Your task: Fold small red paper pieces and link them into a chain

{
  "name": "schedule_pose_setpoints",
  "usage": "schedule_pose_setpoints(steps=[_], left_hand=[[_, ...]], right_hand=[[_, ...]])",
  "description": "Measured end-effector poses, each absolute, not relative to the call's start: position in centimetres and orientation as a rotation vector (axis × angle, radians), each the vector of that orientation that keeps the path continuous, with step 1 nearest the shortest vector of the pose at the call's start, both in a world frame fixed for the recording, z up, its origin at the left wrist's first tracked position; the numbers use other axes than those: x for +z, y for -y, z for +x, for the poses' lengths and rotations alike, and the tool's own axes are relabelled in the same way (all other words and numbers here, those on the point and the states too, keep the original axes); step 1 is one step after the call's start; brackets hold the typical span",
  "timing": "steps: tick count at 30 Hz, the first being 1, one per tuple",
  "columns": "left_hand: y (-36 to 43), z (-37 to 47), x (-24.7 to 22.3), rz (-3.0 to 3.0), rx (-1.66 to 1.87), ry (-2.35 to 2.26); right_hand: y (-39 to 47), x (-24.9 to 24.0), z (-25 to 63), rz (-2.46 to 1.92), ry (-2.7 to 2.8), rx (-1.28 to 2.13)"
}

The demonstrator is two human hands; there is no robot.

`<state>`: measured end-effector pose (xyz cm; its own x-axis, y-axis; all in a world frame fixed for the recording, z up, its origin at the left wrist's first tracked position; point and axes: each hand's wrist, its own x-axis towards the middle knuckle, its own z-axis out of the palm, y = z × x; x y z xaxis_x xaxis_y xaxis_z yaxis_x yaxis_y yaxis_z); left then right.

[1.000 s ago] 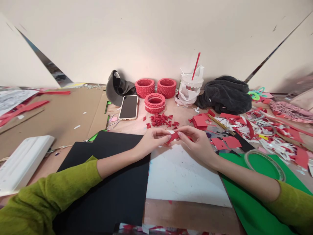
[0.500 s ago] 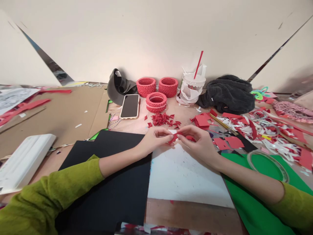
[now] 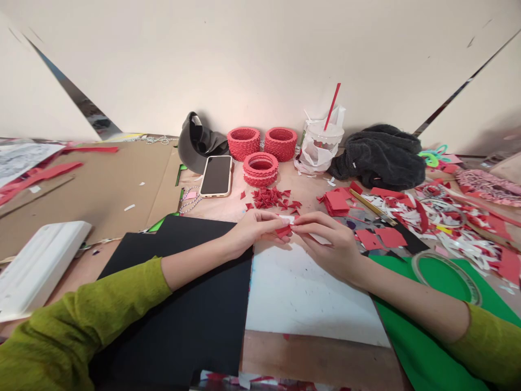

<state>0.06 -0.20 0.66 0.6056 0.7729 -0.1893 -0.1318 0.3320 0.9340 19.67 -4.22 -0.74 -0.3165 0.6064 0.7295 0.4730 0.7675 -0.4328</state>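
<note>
Left hand point(image 3: 253, 233) nearly closed, thumb and fingers pinching a small red paper piece point(image 3: 284, 231) over the far edge of the white sheet point(image 3: 317, 296). Right hand point(image 3: 331, 244) half curled, fingertips at that piece's right side; can't tell if they grip it. Red triangles point(image 3: 267, 199) piled on the table point(image 3: 301, 184) just past that edge, three red rings point(image 3: 260, 178) behind, red squares point(image 3: 337, 203) stacked right of the pile.

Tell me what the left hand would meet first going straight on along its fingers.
Beyond the red paper it pinches, the left hand would probably meet the right hand first, close ahead, though depth is hard to judge.
</note>
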Motion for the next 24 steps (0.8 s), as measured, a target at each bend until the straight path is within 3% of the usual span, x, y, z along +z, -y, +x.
schedule_pose_setpoints(steps=[12,24], left_hand=[[0.9,0.4,0.5,1.225,0.701,-0.744],[0.9,0.3,0.0,1.296,0.705,-0.729]], right_hand=[[4.6,0.8,19.3,-1.188,1.896,0.527],[4.5,0.7,19.2,-1.244,1.875,0.624]])
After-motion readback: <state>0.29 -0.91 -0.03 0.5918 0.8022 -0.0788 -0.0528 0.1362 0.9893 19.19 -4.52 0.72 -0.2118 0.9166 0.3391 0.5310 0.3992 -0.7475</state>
